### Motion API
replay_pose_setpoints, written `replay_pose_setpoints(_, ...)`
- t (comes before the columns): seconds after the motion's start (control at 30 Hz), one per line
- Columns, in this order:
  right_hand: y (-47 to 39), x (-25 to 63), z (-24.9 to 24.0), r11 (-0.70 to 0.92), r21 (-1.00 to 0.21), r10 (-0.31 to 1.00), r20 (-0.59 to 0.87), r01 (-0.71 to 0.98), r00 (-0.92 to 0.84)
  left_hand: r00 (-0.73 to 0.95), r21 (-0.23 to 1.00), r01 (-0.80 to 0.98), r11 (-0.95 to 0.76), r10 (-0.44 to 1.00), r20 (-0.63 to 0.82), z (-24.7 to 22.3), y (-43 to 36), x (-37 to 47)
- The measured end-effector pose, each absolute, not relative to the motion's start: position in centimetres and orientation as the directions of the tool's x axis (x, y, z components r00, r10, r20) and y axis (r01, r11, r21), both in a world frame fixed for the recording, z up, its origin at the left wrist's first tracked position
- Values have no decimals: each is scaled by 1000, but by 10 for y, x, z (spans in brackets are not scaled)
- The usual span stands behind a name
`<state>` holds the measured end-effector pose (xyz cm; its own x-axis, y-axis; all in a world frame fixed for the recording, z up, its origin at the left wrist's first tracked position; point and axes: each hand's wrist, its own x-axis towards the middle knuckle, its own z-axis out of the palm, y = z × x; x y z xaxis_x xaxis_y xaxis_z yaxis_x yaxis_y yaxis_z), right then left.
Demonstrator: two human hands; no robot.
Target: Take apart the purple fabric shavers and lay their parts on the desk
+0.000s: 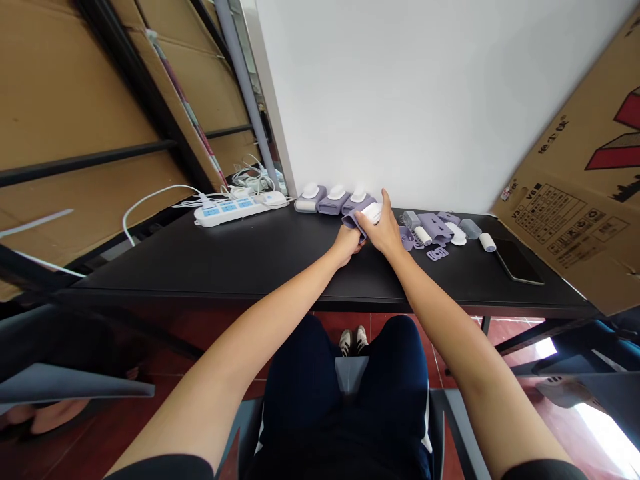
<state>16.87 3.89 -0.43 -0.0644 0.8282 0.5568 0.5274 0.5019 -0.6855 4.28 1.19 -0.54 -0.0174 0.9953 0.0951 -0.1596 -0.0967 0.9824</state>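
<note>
White power strip with blue socket faces (227, 211) lies near the back edge, left part of the black tabletop (260, 257), well apart from my hands. Next right, three lilac-and-white plastic units (310, 198) stand in a row along the back edge, by the white panel (425, 100).

The lilac plastic housing (353, 219) is in my hands, just in front of the rightmost unit, tilted, with a white rounded piece (371, 213) at its right side. My left hand (345, 245) is curled closed at the housing's lower end; fingertips partly hidden. My right hand (386, 230) is half open, thumb across the housing and white piece, one finger pointing up; can't tell what its hidden fingers touch.

Handling, my guess: light, stiff, thin-walled, smooth enough to slip. Best hold is the broad sides, low down; squeezing the open rim could flex or crack it. White piece looks slick, better taken by its edges.

Right of my hands: clear plastic cup (411, 219), white cylinder (423, 235), flat lilac plate (437, 253), another lilac housing (434, 227), white oval cover (457, 234). Dark phone (519, 261) lies toward the right edge, beside the cardboard box (575, 200).
</note>
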Motion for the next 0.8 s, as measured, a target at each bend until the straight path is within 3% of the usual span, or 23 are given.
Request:
replay_pose_setpoints(0.1,40,175,-9,578,-662,791,599,477,-126,27,979,-196,-62,997,69,-2,10,40)
replay_pose_setpoints(0.53,43,181,0,482,-628,837,536,611,-110,-3,985,-171,-36,999,36,-3,10,42)
replay_pose_setpoints(0.8,47,184,-5,579,-652,796,583,490,-166,3,977,-211,-39,999,41,-2,12,40)
